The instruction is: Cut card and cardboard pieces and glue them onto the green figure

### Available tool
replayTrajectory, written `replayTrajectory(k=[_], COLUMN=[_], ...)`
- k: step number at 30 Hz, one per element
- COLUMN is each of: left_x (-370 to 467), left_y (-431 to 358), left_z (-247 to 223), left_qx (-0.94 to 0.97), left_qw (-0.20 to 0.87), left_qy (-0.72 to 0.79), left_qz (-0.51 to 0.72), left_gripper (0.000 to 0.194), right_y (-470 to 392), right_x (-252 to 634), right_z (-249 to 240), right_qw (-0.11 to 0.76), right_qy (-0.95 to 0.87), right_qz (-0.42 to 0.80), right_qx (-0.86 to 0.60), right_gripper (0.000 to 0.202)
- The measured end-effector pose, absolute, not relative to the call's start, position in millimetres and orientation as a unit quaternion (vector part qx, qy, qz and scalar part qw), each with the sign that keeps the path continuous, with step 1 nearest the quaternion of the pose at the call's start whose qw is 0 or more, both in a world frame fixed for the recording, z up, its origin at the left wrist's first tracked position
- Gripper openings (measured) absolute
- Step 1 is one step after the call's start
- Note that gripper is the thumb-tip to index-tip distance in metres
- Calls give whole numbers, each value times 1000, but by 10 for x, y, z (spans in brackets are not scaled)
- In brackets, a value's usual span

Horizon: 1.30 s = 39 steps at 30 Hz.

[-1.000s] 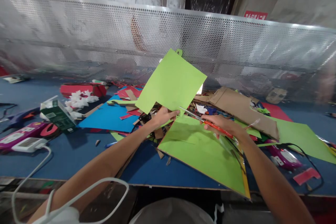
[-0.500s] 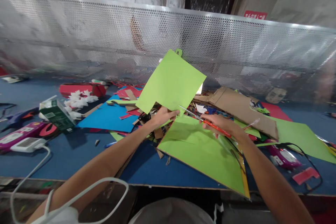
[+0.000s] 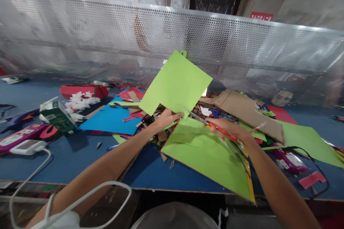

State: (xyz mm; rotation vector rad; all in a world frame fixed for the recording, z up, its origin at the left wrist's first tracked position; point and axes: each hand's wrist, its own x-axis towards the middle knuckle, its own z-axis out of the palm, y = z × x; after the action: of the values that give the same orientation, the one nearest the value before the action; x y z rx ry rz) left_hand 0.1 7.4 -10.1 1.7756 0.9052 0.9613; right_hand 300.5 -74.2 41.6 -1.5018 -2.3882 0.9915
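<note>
Your two hands are apart, both in use. Your left hand [image 3: 167,117] is closed on the near edge of a light green sheet [image 3: 177,82], thumb toward the right, and the sheet stands tilted up above the middle of the tabletop [image 3: 72,161]. Your right hand [image 3: 224,127] is wrapped around the red handles of the scissors [image 3: 221,131], whose blades point left and away to the sheet's near right edge; whether the blades are parted cannot be told. Below your hands, a green-faced board [image 3: 209,157] lies at an angle, one corner passing the near edge of the tabletop. Left of your left hand lies a blue sheet [image 3: 110,120], with a dark green box [image 3: 59,116] further left and a purple device [image 3: 27,136] beyond that. On the right are a piece of brown cardboard [image 3: 247,111], a second green sheet [image 3: 306,139] lying flat, and, nearer you, another purple device [image 3: 290,159] beside a red strip [image 3: 311,179]. A perforated metal screen [image 3: 107,43] stands along the far side.
</note>
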Motion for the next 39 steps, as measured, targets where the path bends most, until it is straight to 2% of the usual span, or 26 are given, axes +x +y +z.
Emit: replayTrajectory(k=[5,12,26,32,39], left_x=[14,0,-4,-10,-4], left_y=[55,108,137,147,114], left_z=[-81,-152,-185,-209,-167], left_qx=[712,717,728,727,716], left_qw=[459,441,433,436,446], left_qy=[358,377,367,368,372], left_qz=[392,387,384,383,387], left_gripper=[49,50,53,53,53], right_y=[-723,-716,-782,-794,-752], right_x=[3021,3029,2980,2945,2917], right_z=[389,376,474,488,432], right_qw=[85,99,81,76,81], right_qy=[-801,-783,-814,-821,-806], right_qz=[325,360,298,294,297], right_qx=[-496,-497,-492,-484,-506], right_gripper=[59,56,46,49,41])
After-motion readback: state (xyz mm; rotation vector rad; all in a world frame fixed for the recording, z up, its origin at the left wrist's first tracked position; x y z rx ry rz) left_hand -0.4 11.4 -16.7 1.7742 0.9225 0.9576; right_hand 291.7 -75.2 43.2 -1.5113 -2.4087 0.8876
